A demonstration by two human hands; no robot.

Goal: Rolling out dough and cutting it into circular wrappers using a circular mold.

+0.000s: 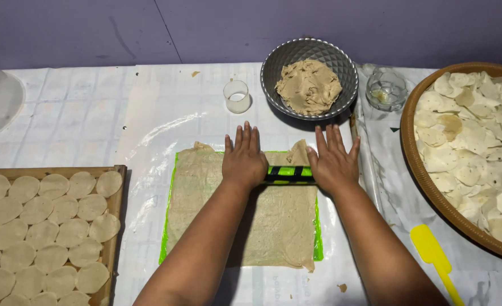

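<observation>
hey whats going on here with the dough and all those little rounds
A person presses both hands, the left hand and the right hand, flat on a green and black roller lying across a thin dough sheet on a green mat. A grey bowl behind holds more dough. Cut rounds fill a wooden tray on the left, and a round basket on the right holds many more.

Home kitchen floor, set up for making crackers by hand.
I see a metal bowl (309, 77) of dough, a wooden tray (118, 170) of cut rounds, a woven basket (418, 164) of chips, plastic sheeting (149, 130) spread under a purple wall (92, 28).
</observation>
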